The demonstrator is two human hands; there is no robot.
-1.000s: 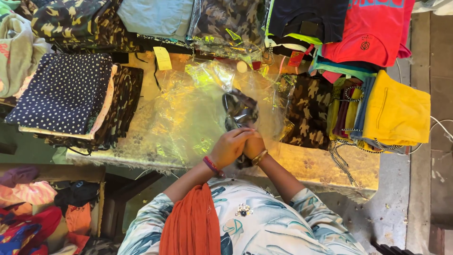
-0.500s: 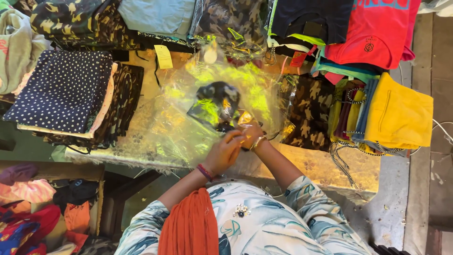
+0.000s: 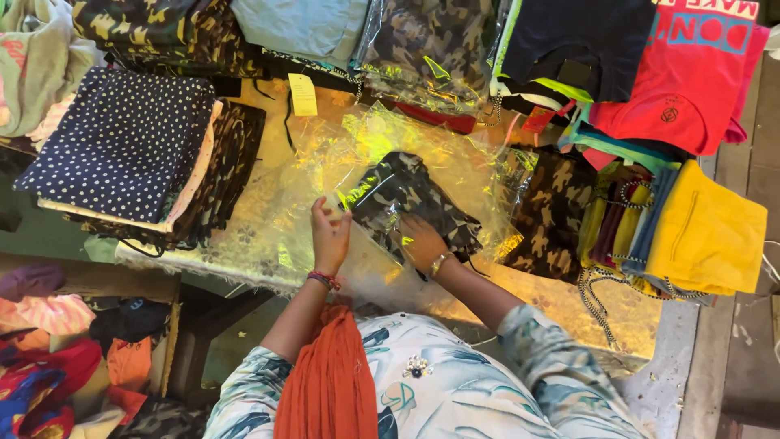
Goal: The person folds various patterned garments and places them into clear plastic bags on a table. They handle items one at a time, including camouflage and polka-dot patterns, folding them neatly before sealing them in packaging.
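A folded camouflage garment lies inside a clear plastic bag spread on the table. My left hand, with a red thread band at the wrist, grips the bag's near edge just left of the garment. My right hand, wearing a gold bracelet, rests on the garment's near end with its fingers closed on the cloth. The two hands are apart, one on each side of the garment's near corner.
A navy polka-dot cloth stack sits at the left and camouflage garments at the right. Yellow folded cloth, a red shirt and bagged camouflage items line the right and far sides. More clothes lie below the table.
My hands were together at the table's front edge on the bunched garment. They have parted, and the garment now lies flatter and farther inside the bag.
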